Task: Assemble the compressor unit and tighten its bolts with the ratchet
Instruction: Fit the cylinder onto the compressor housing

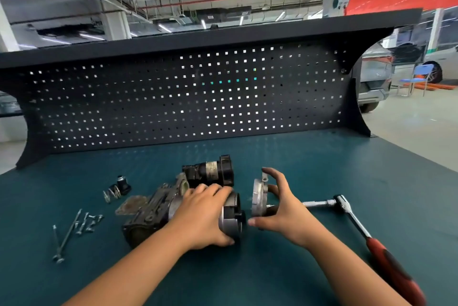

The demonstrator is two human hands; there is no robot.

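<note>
While the compressor body lies on its side on the green bench mat, its silver cylindrical end is gripped from above by the left hand, fingers curled over the rim. Just to the right, apart from that end by a small gap, a round metal end cover is held on edge, face toward the cylinder, by the right hand: fingers curved behind the plate, thumb under its lower edge, index finger raised above the rim. A ratchet with a red and black handle is noted lying untouched on the mat right of the hands, its head and extension pointing toward the cover. Several long bolts are seen loose on the mat at far left. A spring and a small black fitting lie beyond them. A black cylindrical part rests just behind the body. A dark pegboard stands at the bench rear.
</note>
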